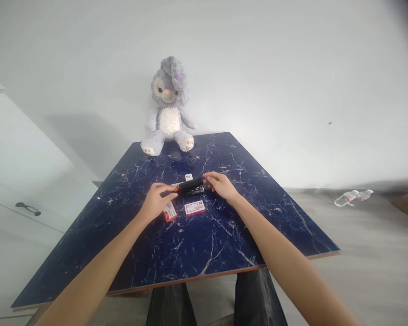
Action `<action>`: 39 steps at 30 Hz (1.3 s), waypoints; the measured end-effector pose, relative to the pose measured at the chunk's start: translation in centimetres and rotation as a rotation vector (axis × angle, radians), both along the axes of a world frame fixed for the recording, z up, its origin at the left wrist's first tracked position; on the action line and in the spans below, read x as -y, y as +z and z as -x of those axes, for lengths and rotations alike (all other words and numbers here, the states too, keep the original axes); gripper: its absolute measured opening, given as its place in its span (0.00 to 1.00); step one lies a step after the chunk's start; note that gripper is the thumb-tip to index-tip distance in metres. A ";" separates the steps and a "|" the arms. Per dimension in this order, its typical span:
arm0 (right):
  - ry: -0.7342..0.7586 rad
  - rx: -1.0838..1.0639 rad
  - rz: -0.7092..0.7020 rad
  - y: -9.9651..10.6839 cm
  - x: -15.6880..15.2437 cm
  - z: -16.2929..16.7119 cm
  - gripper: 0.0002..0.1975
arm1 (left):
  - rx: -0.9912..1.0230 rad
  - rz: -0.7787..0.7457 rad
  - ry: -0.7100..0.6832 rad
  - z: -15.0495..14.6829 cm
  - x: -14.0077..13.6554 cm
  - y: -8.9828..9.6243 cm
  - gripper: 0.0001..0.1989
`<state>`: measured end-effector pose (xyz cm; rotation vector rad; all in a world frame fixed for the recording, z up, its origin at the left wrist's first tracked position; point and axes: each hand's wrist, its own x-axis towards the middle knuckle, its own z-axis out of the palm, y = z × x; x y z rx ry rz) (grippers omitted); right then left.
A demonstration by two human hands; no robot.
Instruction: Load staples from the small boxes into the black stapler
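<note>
1. Plain pale walls (275, 68) surrounded a dark blue, marble-patterned table (258, 226); a white cabinet (17, 154) stood to the left, and a grey floor (377, 262) showed to the right.

2. At the far edge of the table sat a fluffy grey plush toy (170, 122), upright, its feet pointing toward the viewer.

3. Two bare hands reached in from the near side. Between them, near the middle of the table, was a long black object (190, 184), slightly tilted, its right end a little higher.

4. The left hand (155, 199) pinched the object's left end between thumb and fingers, beside a touch of orange. The right hand (221, 184) had its fingers drawn close together at the other end; whether they gripped it or only touched it could not be told.

5. Just below the black object showed a silvery strip (196, 191); whether the two were joined was unclear. Behind stood a small white piece with a black mark (188, 177).

6. Nearer the viewer lay two red-and-white packs: a wider one (195, 208), and a narrower one (170, 213) just beside the left hand.

7. The step in hand appeared to be two-handed handling of the black object. Continuing it would seemingly call for a firm left pinch and careful right fingertips.
</note>
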<state>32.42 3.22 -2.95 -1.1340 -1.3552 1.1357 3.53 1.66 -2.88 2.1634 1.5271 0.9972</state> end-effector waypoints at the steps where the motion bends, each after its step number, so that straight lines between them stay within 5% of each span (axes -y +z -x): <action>1: 0.015 0.038 -0.018 0.1 0.1 0.0 0.11 | -0.002 -0.004 -0.002 0.0 0.0 0.0 0.14; 8: 0.109 0.340 -0.291 0.4 0.8 -0.3 0.21 | -0.014 -0.051 -0.030 0.0 0.0 0.0 0.11; 16: 0.048 0.370 -0.245 0.0 0.6 -0.1 0.15 | -0.035 -0.081 -0.030 -0.2 -0.1 0.0 0.12; 24: 0.009 0.312 -0.133 0.8 -0.5 -4.2 0.12 | -0.110 -0.041 0.007 0.2 -0.1 0.6 0.15; 29: -0.077 0.075 -0.065 0.8 -0.8 -4.3 0.07 | -0.107 -0.023 -0.014 0.5 0.0 0.6 0.16; 35: -0.202 -0.594 0.124 1.3 -0.9 -3.0 0.11 | -0.075 0.031 -0.111 -0.1 0.7 1.0 0.26; 39: -0.187 -0.677 0.183 1.5 -0.9 -2.7 0.13 | -0.072 0.052 -0.128 -0.2 1.1 1.2 0.27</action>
